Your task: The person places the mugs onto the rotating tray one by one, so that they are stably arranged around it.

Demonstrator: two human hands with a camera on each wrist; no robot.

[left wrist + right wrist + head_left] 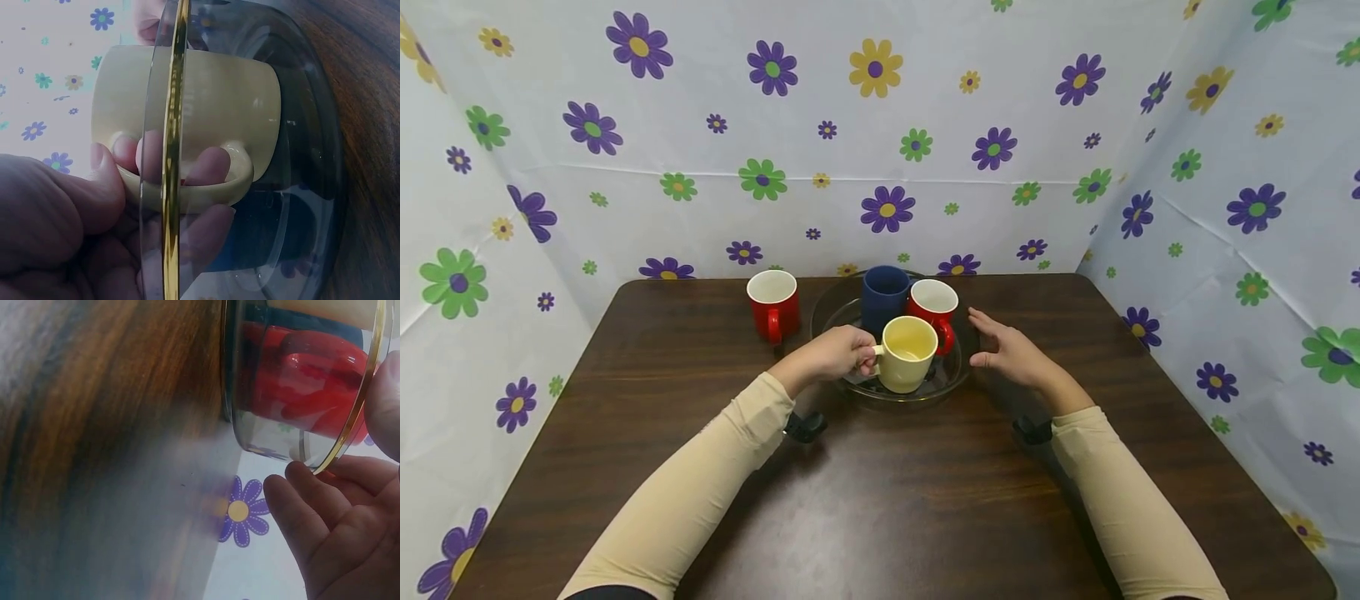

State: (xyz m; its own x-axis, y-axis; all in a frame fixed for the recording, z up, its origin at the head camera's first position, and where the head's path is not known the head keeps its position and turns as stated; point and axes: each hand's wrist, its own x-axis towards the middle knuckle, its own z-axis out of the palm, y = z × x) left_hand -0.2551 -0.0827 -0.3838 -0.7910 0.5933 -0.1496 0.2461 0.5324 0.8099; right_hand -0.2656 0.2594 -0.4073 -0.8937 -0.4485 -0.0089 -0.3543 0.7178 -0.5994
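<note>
My left hand (842, 352) pinches the handle of a pale yellow mug (901, 379). The mug is upright inside a clear glass bowl (827, 310) with a gold rim. In the left wrist view, fingers pass through the mug's handle (206, 195), seen partly through the glass. Behind the yellow mug in the bowl are a dark blue mug (880, 302) and a red mug (925, 317) with a white inside. My right hand (1015, 358) is at the bowl's right side, fingers loosely spread. Its fingertips are right by the gold rim (357, 407) in the right wrist view.
Another red mug (775, 317), white inside, stands on the dark wooden table (887, 500) left of the bowl, its handle facing me. Flower-printed white sheets (700, 142) rise behind the table and along both sides.
</note>
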